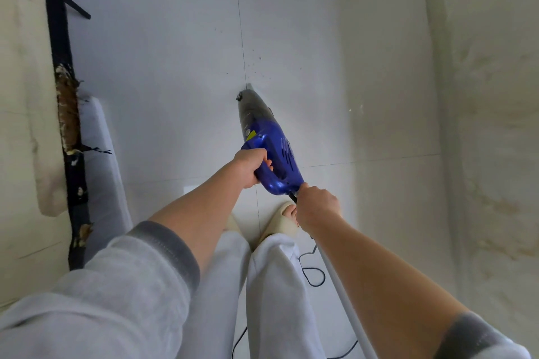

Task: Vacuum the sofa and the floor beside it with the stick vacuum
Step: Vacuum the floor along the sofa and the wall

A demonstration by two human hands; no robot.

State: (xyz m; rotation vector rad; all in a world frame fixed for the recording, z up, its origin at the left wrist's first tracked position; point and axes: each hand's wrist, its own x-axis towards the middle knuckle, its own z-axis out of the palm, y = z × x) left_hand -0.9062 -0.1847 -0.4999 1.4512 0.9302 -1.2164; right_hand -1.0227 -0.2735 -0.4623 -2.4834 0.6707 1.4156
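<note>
Blue vacuum (274, 148) | left hand (252, 167) grips handle | right hand (316, 207) grips cord

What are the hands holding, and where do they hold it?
Both hold the blue vacuum: left hand on its loop handle, right hand at the back end.

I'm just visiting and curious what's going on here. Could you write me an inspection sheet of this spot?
Surface: pale tiled floor, dark crumbs ahead of the nozzle.
Job's things: blue stick vacuum, nozzle towards the floor; sofa at left, its dark edge frayed.
Clutter: white items at the top edge, unclear.
Hands: left hand grips the vacuum handle; right hand grips its rear end.
Cables: black cord looped on the floor by the feet.
Surroundings: cream surface at right.
</note>
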